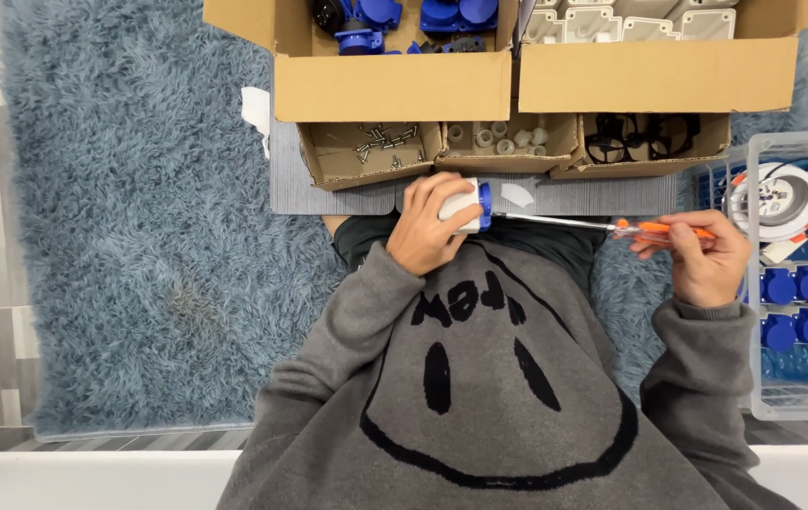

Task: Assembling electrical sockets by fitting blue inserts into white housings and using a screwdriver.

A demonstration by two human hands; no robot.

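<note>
So the left hand [427, 227] was wrapped round a white socket housing with a blue collar [468, 205], fingers curled over the top and the blue end poking out toward the other hand, so that grip was closed tight on it. The right hand [703, 255] was pinched shut on the orange handle of a screwdriver [612, 225], and the long metal shaft ran straight across from that grip to the blue end of the housing, tip right at it, can't tell if it was actually seated in a screw. Both forearms came up out of grey sweatshirt sleeves, elbows out, wrists bent inward, hands held over a grey mat [328, 194]. Just past the left hand's knuckles sat a small cardboard tray of screws [366, 151], with a tray of little white bushings [503, 140] beside it. Out beyond the right hand was a clear plastic bin [758, 283] holding blue caps
</note>
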